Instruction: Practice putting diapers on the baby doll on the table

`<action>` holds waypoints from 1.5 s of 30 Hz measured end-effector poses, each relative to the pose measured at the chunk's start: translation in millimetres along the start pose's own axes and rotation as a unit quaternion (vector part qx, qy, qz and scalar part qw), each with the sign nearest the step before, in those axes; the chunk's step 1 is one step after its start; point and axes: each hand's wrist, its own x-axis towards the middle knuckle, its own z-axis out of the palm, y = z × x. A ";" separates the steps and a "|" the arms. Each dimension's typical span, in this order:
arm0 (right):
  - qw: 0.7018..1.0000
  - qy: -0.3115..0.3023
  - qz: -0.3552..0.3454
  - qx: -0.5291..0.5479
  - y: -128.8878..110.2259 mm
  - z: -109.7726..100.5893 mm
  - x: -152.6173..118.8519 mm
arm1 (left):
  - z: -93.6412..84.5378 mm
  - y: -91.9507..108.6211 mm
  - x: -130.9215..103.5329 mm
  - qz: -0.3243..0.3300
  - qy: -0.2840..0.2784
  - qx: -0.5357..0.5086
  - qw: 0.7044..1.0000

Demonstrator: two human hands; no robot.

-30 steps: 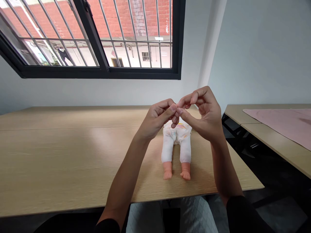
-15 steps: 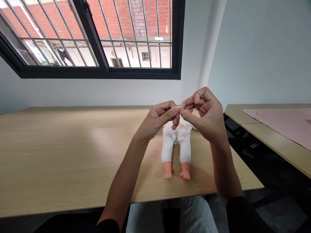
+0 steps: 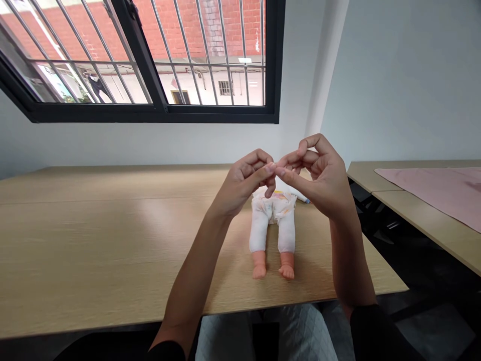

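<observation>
Thumb and fingertips of my left hand [image 3: 251, 176] are pinched together, meeting the pinched fingertips of my right hand [image 3: 314, 173]. Whether something small is between them, I cannot make out. Both hands are raised above a baby doll [image 3: 287, 235] that lies on its back on the table, feet toward me. White cloth covers the doll's legs, and its bare feet stick out. Around its hips is a white diaper [image 3: 278, 206] with coloured marks. My hands hide the doll's head and most of its upper body.
The wooden table [image 3: 112, 240] stretches far to the left, its near edge at my lap. On the right, across a dark gap, a second table [image 3: 421, 215] carries a pink mat [image 3: 439, 188]. A barred window [image 3: 210, 113] is in the wall ahead.
Both hands have shifted up very slightly, still fingertip to fingertip. A bit more of the doll's white sleeve shows under my right hand. The doll stays put.
</observation>
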 end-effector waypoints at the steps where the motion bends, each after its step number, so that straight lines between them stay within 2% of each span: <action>1: 1.000 0.009 -0.006 -0.010 0.8 -0.5 0.1 | 0.1 -0.6 0.5 0.004 0.009 0.003 1.000; 5: 0.998 0.045 -0.030 -0.043 3.9 -4.8 0.8 | 1.9 -1.0 0.9 0.007 0.023 0.009 1.000; 10: 0.998 0.035 -0.035 -0.044 4.2 -7.4 1.5 | 4.4 2.1 -0.4 0.001 -0.011 -0.038 0.999; 15: 0.998 0.019 -0.038 -0.037 -6.7 -1.5 -3.5 | 4.4 2.1 -1.1 0.003 -0.043 -0.082 0.996; 20: 0.996 0.029 -0.066 -0.054 -20.2 7.5 -13.5 | 2.0 0.1 -2.3 0.004 -0.052 -0.098 0.994; 24: 0.993 0.038 -0.083 -0.079 -25.6 13.0 -19.7 | 0.7 -0.7 -3.5 0.008 -0.063 -0.091 0.994; 31: 0.989 0.058 -0.060 -0.122 -27.3 16.2 -24.0 | 2.6 3.2 -3.0 0.003 -0.035 -0.033 0.999; 37: 0.986 0.029 -0.065 -0.149 -28.6 10.0 -24.3 | 3.0 3.7 -2.6 0.011 -0.024 0.005 1.000; 45: 0.985 -0.007 -0.046 -0.167 -30.1 3.2 -24.8 | 1.8 -1.8 -2.4 -0.007 -0.044 0.008 0.999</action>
